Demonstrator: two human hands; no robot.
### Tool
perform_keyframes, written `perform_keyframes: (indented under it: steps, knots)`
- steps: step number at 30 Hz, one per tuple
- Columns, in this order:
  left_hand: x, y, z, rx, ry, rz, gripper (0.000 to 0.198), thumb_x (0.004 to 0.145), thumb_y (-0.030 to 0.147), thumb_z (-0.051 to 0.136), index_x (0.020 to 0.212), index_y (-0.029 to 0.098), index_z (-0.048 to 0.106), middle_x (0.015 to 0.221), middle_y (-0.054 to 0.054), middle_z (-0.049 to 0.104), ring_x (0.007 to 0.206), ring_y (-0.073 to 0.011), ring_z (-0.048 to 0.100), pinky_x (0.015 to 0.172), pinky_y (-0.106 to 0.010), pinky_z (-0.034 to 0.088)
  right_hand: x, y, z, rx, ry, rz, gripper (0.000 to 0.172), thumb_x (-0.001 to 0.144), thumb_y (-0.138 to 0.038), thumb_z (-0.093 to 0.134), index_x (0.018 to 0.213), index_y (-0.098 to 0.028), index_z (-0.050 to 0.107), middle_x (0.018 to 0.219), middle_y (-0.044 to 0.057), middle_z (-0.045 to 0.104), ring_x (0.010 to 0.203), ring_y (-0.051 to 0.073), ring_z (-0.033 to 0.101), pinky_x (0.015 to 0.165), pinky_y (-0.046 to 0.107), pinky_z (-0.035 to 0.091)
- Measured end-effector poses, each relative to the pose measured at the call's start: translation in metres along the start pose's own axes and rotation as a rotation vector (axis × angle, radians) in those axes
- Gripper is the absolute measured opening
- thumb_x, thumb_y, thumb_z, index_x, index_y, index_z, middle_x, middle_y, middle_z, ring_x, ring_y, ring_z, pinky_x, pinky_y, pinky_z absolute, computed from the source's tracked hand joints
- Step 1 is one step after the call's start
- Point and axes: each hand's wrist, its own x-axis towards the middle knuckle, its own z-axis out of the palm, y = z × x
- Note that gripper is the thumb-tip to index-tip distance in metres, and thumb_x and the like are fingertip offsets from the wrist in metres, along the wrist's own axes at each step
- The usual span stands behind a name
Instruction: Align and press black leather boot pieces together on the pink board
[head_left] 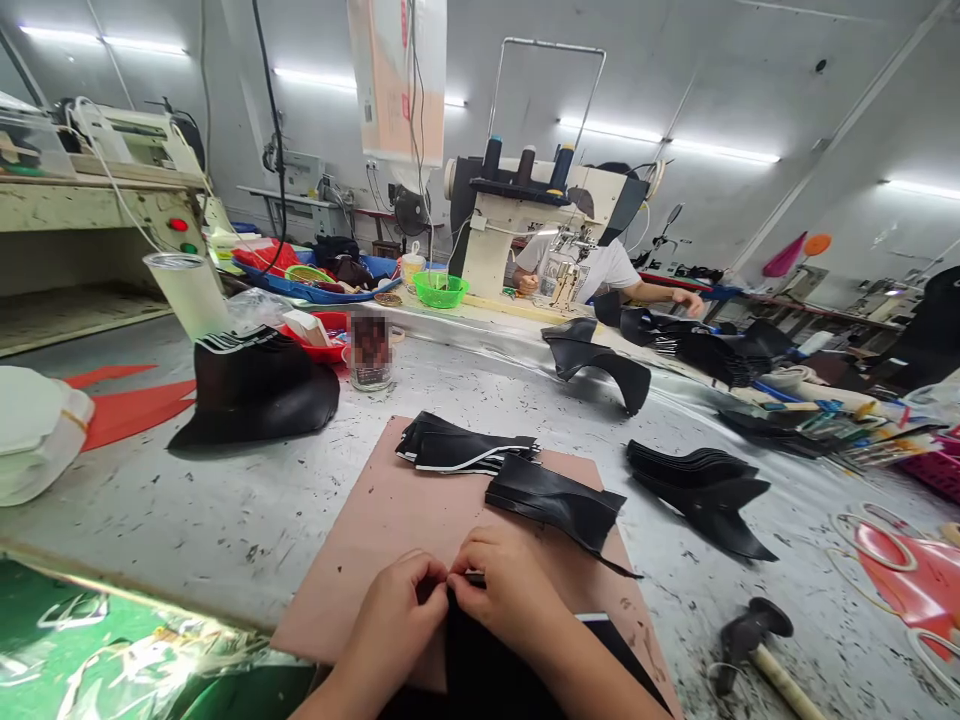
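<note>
1. Grip: my left hand [405, 605] and right hand [504, 582] pinch one black piece [480, 650] at its far edge, thumbs against forefingers, fingertips nearly meeting.
2. Orientation: the piece lies over the near part of one pinkish board [360, 545]; its visible left edge runs from my fingertips back toward me. My right forearm covers part of it, so I cannot tell its long axis.
3. Right of the board: one hammer [778, 676], head away from me, handle slanting near-right.
4. On the board, beyond my hands: two black bundles, the front bundle [555, 500] and the white-edged bundle [465, 447], both lengthwise left to right.
5. Beside the board: one right-hand stack [694, 485], one left-hand stack [259, 390].
6. Farther: one sewing machine [487, 235], three thread spools [526, 167].
</note>
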Motion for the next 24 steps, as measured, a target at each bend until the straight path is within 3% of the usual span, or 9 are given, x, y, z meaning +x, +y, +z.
perform_keyframes:
  steps: [6, 10, 13, 17, 20, 22, 24]
  knots:
    - [-0.001, -0.002, 0.003, 0.036, -0.012, -0.012, 0.025, 0.075, 0.035, 0.039, 0.069, 0.02, 0.058, 0.072, -0.002, 0.065, 0.073, -0.0194, 0.06, 0.067, -0.029, 0.044, -0.008, 0.007, 0.023, -0.063, 0.161, -0.009, 0.013, 0.063, -0.008, 0.055, 0.058, -0.018, 0.061, 0.065, 0.006, 0.063, 0.066, 0.02, 0.057, 0.065, 0.03, 0.042]
    - [0.0, 0.003, 0.001, 0.146, -0.044, -0.004, 0.022, 0.076, 0.03, 0.039, 0.071, 0.021, 0.057, 0.073, -0.001, 0.065, 0.073, -0.0181, 0.06, 0.066, -0.027, 0.043, -0.009, 0.015, 0.028, 0.033, 0.263, 0.04, 0.013, 0.061, -0.011, 0.05, 0.052, -0.021, 0.054, 0.057, 0.001, 0.058, 0.056, 0.016, 0.053, 0.054, 0.025, 0.038]
    - [0.002, 0.009, -0.003, 0.301, -0.053, -0.014, 0.017, 0.076, 0.022, 0.039, 0.069, 0.021, 0.055, 0.07, 0.0, 0.064, 0.068, -0.0164, 0.058, 0.061, -0.026, 0.04, -0.01, 0.018, 0.019, 0.143, 0.314, 0.073, 0.012, 0.065, -0.017, 0.047, 0.054, -0.022, 0.049, 0.056, -0.001, 0.056, 0.052, 0.014, 0.052, 0.049, 0.023, 0.037]
    - [0.006, 0.019, -0.011, 0.568, -0.06, -0.018, 0.016, 0.072, 0.013, 0.042, 0.069, 0.02, 0.056, 0.072, -0.003, 0.065, 0.069, -0.0191, 0.059, 0.06, -0.028, 0.036, -0.026, 0.02, -0.004, 0.361, 0.334, 0.077, 0.017, 0.08, -0.025, 0.035, 0.065, -0.023, 0.043, 0.075, 0.004, 0.063, 0.073, 0.017, 0.06, 0.065, 0.026, 0.046]
    - [0.01, 0.025, -0.017, 0.749, -0.077, 0.007, 0.019, 0.071, 0.01, 0.042, 0.074, 0.018, 0.059, 0.078, -0.006, 0.066, 0.072, -0.022, 0.061, 0.061, -0.03, 0.038, -0.054, 0.033, -0.019, 0.539, 0.306, 0.113, 0.026, 0.09, -0.033, 0.03, 0.069, -0.023, 0.042, 0.065, 0.0, 0.056, 0.061, 0.015, 0.054, 0.062, 0.026, 0.045]
    - [0.012, 0.028, -0.019, 0.841, -0.093, 0.032, 0.022, 0.07, 0.008, 0.043, 0.078, 0.017, 0.06, 0.081, -0.007, 0.066, 0.073, -0.0222, 0.062, 0.062, -0.03, 0.039, -0.079, 0.047, -0.026, 0.485, 0.329, 0.155, 0.032, 0.091, -0.041, 0.032, 0.068, -0.023, 0.043, 0.057, -0.004, 0.046, 0.051, 0.013, 0.044, 0.052, 0.025, 0.04]
    - [0.013, 0.029, -0.019, 0.911, -0.1, 0.072, 0.025, 0.069, 0.005, 0.043, 0.082, 0.017, 0.061, 0.084, -0.007, 0.066, 0.074, -0.0226, 0.063, 0.061, -0.03, 0.041, -0.105, 0.062, -0.031, 0.313, 0.339, 0.202, 0.036, 0.09, -0.047, 0.034, 0.065, -0.023, 0.046, 0.056, -0.003, 0.043, 0.05, 0.013, 0.044, 0.049, 0.025, 0.039]
